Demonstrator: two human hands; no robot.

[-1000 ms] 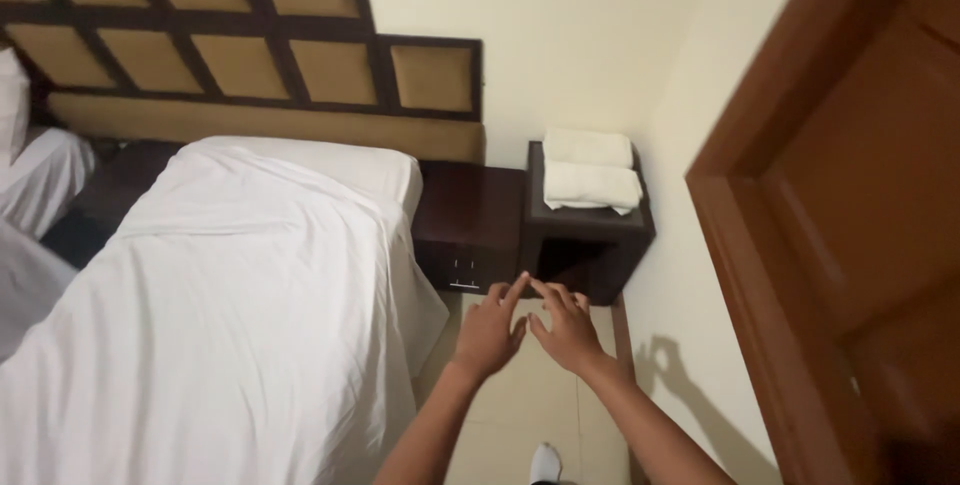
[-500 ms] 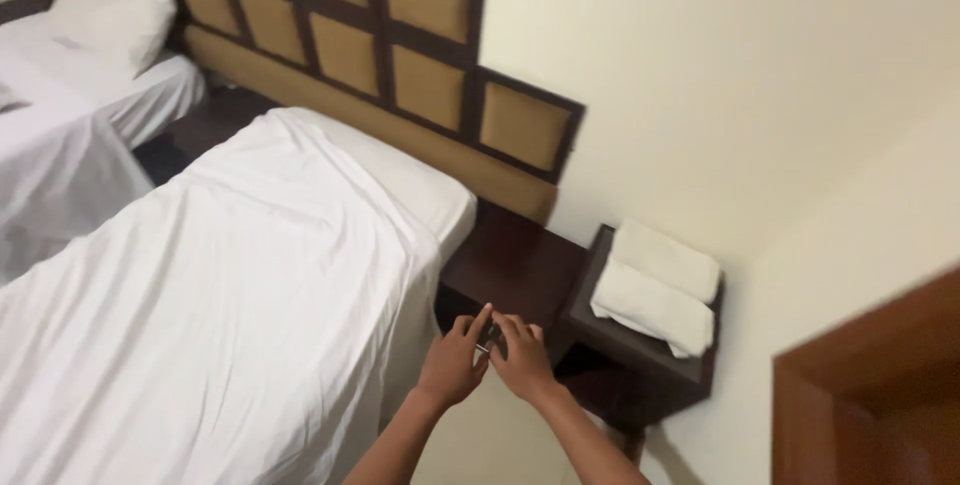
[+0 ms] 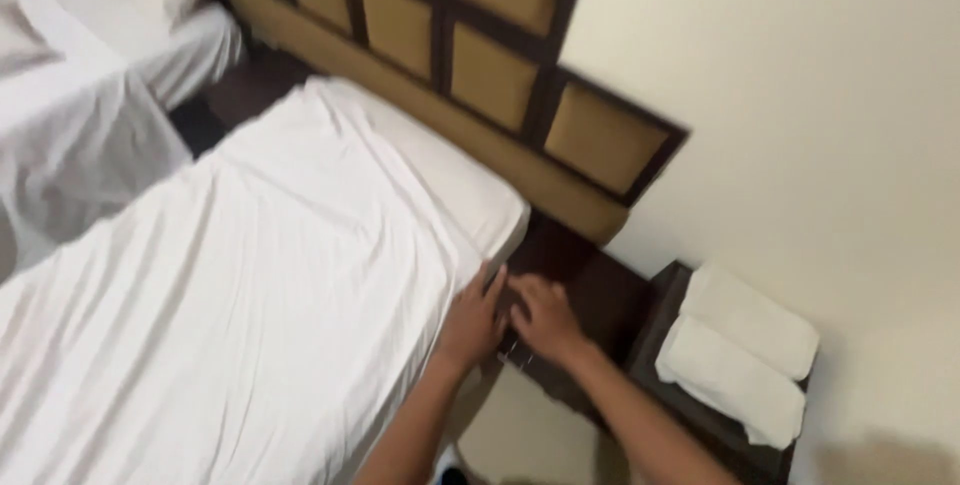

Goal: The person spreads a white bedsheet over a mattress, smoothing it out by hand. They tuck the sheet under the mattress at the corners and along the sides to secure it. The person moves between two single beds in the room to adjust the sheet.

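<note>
Both hands (image 3: 510,320) rest at mattress corner (image 3: 495,230), beside nightstand (image 3: 600,295).

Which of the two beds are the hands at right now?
The nearer bed, with its corner beside the dark nightstand. The left hand rests against it; the other bed lies further left, untouched.

Both forearms are bare up to the bottom edge of the frame, with no sleeve or cuff in view. The left hand (image 3: 472,323) and the right hand (image 3: 541,319) wear no gloves. Motion blur softens the fingers, so a ring or a watch cannot be made out.
</note>
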